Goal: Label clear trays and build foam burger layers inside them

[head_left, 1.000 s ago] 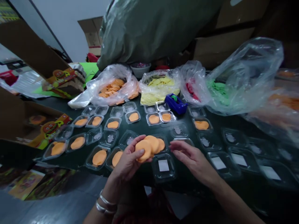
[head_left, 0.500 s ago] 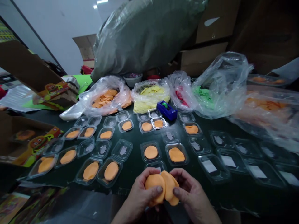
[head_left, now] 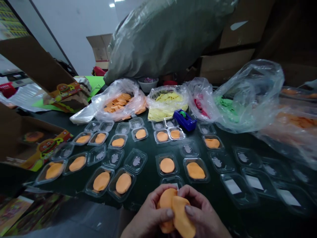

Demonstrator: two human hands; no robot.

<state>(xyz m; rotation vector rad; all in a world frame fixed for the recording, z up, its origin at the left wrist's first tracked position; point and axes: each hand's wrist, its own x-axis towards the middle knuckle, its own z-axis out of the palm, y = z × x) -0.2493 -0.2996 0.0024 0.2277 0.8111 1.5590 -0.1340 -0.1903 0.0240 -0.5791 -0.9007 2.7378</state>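
The left hand (head_left: 151,215) pinches round orange pieces (head_left: 167,198) between thumb and fingers (head_left: 160,190); the right hand's (head_left: 204,215) fingers clasp a bent orange piece (head_left: 182,218) overlapping them. A plastic tub (head_left: 165,180) sits just beyond.

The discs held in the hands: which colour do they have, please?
The discs are light orange; this shows best in the head view.

Discs (head_left: 182,215) lay between the left hand (head_left: 156,213) and right hand (head_left: 201,213). Ahead on the surface (head_left: 146,181), trays (head_left: 122,197) holding others spread from ten to one o'clock; at twelve, a tape dispenser (head_left: 184,121) before bags (head_left: 160,114); at ten, a box (head_left: 15,145); at two, more trays (head_left: 244,198).
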